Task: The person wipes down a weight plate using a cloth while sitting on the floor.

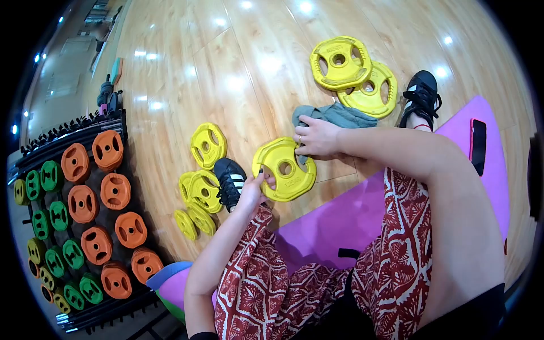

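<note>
My left hand [254,191] grips a yellow weight plate [300,184] by its left handle slot, fingers showing through the opening. The plate is tilted up above the floor between my feet. My right hand [318,136] is closed on a grey-green cloth [345,116] at the plate's upper right edge. Its fingertips reach the rim beside the right slot; part of the cloth is hidden under the hand. Beyond the cloth, a yellow plate [326,46] lies partly over another yellow plate [382,102].
Several yellow plates, one standing apart [198,148], lie left of my black shoe [231,182]. A rack with orange plates [83,204] and green plates [58,216] stands at the left. A phone [477,148] rests on the purple mat [317,226] beneath me.
</note>
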Demonstrator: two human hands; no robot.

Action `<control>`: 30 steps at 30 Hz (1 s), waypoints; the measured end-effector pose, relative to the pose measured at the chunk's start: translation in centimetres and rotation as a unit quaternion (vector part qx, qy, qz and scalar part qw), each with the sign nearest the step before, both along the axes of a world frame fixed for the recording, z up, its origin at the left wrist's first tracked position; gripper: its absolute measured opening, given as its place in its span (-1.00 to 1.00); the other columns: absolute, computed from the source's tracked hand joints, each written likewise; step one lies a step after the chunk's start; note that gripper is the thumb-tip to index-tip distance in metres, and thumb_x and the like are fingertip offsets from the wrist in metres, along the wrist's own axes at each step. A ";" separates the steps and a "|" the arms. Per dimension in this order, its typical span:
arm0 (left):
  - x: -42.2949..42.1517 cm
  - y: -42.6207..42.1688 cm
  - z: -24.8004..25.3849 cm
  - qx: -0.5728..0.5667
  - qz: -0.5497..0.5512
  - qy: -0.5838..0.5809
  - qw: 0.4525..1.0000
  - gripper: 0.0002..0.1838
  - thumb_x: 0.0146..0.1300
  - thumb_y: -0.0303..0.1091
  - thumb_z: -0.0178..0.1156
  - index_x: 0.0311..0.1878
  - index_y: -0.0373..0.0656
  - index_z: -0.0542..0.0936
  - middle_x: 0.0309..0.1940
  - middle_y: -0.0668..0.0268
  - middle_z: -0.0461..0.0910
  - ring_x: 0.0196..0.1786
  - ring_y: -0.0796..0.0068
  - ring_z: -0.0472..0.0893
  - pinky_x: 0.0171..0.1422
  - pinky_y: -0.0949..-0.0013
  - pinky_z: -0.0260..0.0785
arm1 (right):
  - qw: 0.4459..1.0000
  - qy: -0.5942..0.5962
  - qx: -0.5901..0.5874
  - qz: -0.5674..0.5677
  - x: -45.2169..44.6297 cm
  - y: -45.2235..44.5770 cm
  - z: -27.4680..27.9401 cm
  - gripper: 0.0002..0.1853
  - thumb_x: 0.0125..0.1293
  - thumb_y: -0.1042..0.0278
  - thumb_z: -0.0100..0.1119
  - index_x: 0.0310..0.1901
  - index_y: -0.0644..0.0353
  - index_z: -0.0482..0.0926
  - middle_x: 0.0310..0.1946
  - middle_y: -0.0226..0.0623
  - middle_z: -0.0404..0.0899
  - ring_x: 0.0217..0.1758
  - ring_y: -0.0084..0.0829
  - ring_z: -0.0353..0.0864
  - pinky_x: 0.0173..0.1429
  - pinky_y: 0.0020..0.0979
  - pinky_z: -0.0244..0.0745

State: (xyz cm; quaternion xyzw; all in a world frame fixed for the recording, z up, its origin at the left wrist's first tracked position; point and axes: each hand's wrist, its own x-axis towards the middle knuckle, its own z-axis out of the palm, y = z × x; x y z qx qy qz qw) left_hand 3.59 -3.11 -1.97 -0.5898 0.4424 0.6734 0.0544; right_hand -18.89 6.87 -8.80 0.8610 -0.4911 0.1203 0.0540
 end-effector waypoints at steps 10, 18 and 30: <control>-0.3 0.2 0.5 -0.011 -0.006 -0.003 1.000 -0.78 0.34 -0.28 -0.22 -0.13 -0.22 0.31 -0.29 0.24 0.46 -0.25 0.42 0.51 -0.15 0.34 0.46 | 0.996 -0.027 0.058 0.066 1.0 1.3 -1.2 -0.79 0.00 0.21 0.02 -0.28 -0.02 0.49 -0.46 -0.48 0.42 -0.30 -0.43 0.40 -0.16 -0.36 0.21; -0.2 0.2 0.4 -0.002 -0.004 0.001 1.000 -0.77 0.33 -0.28 -0.21 -0.11 -0.23 0.32 -0.31 0.26 0.46 -0.26 0.44 0.51 -0.17 0.34 0.46 | 0.994 0.015 0.106 -0.009 2.3 0.6 -0.5 -0.78 0.05 0.20 -0.02 -0.28 0.06 0.50 -0.49 -0.46 0.49 -0.28 -0.44 0.45 -0.15 -0.38 0.21; -0.5 0.0 0.9 -0.010 -0.041 -0.011 0.999 -0.81 0.14 -0.45 -0.05 -0.16 -0.23 0.35 -0.36 0.27 0.46 -0.31 0.49 0.51 -0.22 0.42 0.47 | 0.986 -0.005 0.162 -0.032 1.5 0.0 0.8 -0.80 -0.07 0.19 0.08 -0.38 0.06 0.50 -0.53 -0.38 0.50 -0.33 -0.38 0.49 -0.18 -0.35 0.25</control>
